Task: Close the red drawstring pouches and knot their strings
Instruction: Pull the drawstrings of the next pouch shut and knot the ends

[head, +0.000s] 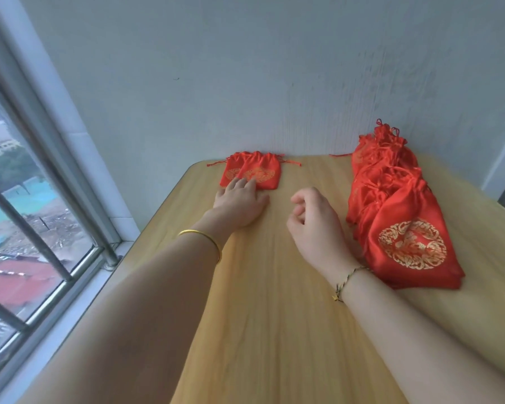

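Left hand on two drawn pouches, the pile untouched.
Head view: the left hand [241,202] presses flat, fingers straight, on two red drawstring pouches [252,173] well left of the pouch pile [397,205] on the counter [274,301]. The right hand [315,223] hovers near the pile, fingers loosely curled and empty. The satin looks light, limp and slippery, so it is best pinched by the strings.

I'm seeing two red pouches [257,174] lying flat far left, overlapping, mouths cinched, strings trailing sideways; bigger pouch heap [397,211] stretching along right, gold emblems showing, mouths possibly gathered.
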The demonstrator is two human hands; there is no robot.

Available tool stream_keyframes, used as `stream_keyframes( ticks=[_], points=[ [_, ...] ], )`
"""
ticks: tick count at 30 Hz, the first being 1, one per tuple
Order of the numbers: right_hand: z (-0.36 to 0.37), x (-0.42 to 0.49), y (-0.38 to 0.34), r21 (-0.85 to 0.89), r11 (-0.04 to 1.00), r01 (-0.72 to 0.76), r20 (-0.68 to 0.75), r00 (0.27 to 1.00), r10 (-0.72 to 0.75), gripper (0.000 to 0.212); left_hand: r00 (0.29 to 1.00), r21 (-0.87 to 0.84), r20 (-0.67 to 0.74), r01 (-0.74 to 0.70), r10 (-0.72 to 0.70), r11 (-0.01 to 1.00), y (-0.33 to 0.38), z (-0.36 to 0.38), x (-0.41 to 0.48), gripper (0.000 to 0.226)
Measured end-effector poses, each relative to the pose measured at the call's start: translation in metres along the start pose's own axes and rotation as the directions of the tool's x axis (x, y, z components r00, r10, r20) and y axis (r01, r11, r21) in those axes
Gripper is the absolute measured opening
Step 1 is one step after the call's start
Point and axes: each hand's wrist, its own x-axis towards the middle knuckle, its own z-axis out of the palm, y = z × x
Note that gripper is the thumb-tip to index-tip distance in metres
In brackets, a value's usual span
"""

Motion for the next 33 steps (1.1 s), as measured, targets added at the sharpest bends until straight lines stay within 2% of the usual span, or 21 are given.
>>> stream_keyframes(
  ticks=[5,9,12,15,17,19,21,24,27,30,33],
  points=[
    [-0.001,-0.002,-0.001,0.007,1.0,-0.005,-0.031,1.0,0.006,0.024,0.999,0.01,-0.034,-0.015,0.015,1.0,0.001,-0.009,-0.025,0.05],
    [-0.01,-0.006,-0.011,0.02,1.0,0.022,-0.129,0.991,-0.019,0.023,0.997,0.03,-0.041,-0.07,0.071,0.997,0.01,-0.015,-0.08,0.04],
    [-0.015,-0.015,-0.024,0.008,0.999,0.048,-0.145,0.988,-0.047,0.025,0.994,-0.073,-0.08,-0.076,0.07,0.994,0.014,-0.018,-0.12,0.031],
    [-0.019,-0.024,-0.035,-0.111,0.989,-0.095,-0.037,0.995,0.092,0.025,0.992,-0.211,-0.129,-0.018,-0.009,0.977,0.014,-0.015,-0.14,0.023],
    [-0.02,-0.027,-0.039,-0.319,0.933,-0.167,0.042,0.981,0.19,0.031,0.985,-0.303,-0.159,0.02,-0.071,0.953,0.013,-0.011,-0.145,0.033],
    [-0.019,-0.032,-0.043,-0.469,0.867,-0.17,0.049,0.975,0.217,0.036,0.981,-0.364,-0.167,0.028,-0.095,0.931,0.012,-0.008,-0.146,0.048],
    [-0.016,-0.033,-0.042,-0.52,0.826,-0.218,-0.008,0.968,0.25,0.038,0.979,-0.376,-0.186,0.011,-0.087,0.926,0.011,-0.006,-0.147,0.057],
    [-0.011,-0.028,-0.033,-0.546,0.804,-0.236,-0.05,0.967,0.249,0.029,0.975,-0.348,-0.215,-0.031,-0.047,0.937,0.008,-0.004,-0.147,0.059],
    [-0.011,-0.026,-0.025,-0.461,0.864,-0.2,-0.049,0.978,0.2,0.035,0.976,-0.351,-0.218,-0.064,-0.016,0.934,0.005,-0.005,-0.146,0.059],
    [-0.014,-0.028,-0.021,-0.241,0.962,-0.129,-0.082,0.99,0.112,0.041,0.982,-0.397,-0.19,-0.072,-0.005,0.915,0.003,-0.005,-0.145,0.06],
    [-0.017,-0.031,-0.023,0.009,1.0,0.012,-0.191,0.982,-0.01,0.038,0.97,-0.586,-0.235,-0.09,-0.063,0.805,0.003,-0.009,-0.147,0.055]
  ],
)
